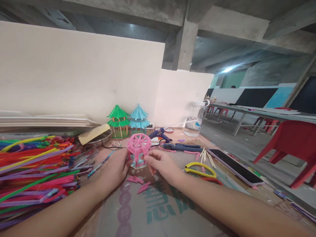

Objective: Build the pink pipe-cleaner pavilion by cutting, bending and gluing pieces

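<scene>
A small pink pavilion model (139, 142) made of pipe cleaners stands upright on the work surface, with a spoked round roof frame, pink posts and a pale base. My left hand (118, 166) closes on its left side, the fingertips partly hidden by the model. On the opposite side, my right hand (161, 163) has thumb and fingers pinched at a right-hand post. Several short pink pipe-cleaner pieces (143, 187) lie just in front of the model. Behind it stand a green two-tier pavilion (118, 121) and a blue one (138, 118).
Colourful pipe cleaners (37, 174) fill the left side. A blue glue gun (160, 134), dark blue pliers (182, 147), yellow-handled scissors (201, 168), wooden sticks (207, 157) and a phone (235, 166) lie to the right. A clear water bottle (194, 121) stands behind. A red chair (290, 148) is beyond.
</scene>
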Tool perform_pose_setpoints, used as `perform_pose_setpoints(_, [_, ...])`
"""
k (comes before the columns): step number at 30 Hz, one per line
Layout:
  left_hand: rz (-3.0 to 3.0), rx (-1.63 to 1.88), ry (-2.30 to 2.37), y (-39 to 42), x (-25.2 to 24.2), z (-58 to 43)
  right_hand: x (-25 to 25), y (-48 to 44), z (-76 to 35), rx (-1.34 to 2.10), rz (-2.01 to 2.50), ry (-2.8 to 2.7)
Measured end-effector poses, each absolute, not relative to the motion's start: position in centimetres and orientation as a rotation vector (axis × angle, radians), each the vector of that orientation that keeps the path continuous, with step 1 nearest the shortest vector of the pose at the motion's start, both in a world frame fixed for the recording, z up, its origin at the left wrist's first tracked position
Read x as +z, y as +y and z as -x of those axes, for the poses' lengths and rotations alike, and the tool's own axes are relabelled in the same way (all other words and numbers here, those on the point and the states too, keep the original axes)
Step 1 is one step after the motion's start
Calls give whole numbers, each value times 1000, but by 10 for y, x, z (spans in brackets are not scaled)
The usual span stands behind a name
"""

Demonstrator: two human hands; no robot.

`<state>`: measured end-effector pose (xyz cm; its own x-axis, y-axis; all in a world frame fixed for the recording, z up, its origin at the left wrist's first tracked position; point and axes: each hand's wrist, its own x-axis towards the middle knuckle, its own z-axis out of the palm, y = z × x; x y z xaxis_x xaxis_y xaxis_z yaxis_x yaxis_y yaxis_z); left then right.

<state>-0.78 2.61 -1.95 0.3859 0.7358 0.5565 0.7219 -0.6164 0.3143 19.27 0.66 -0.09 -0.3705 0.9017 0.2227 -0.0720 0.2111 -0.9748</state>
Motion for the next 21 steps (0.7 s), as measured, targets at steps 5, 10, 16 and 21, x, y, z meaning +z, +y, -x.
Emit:
perform_pose_setpoints(5, [-2586,1025,1376,26,-19,8,1,7,-194,1354,781,-1531])
perform_pose_setpoints(10, [-2580,1055,1359,27,-20,8,-2,6,-194,1334,767,-1544])
perform_pose_setpoints(16, [-2619,1023,1369,26,-18,8,-6,10,-197,1164,760,-1551])
perform_pose_setpoints(21, [-2647,1026,1388,25,-16,7,-3,13,-208,394,674,-1702])
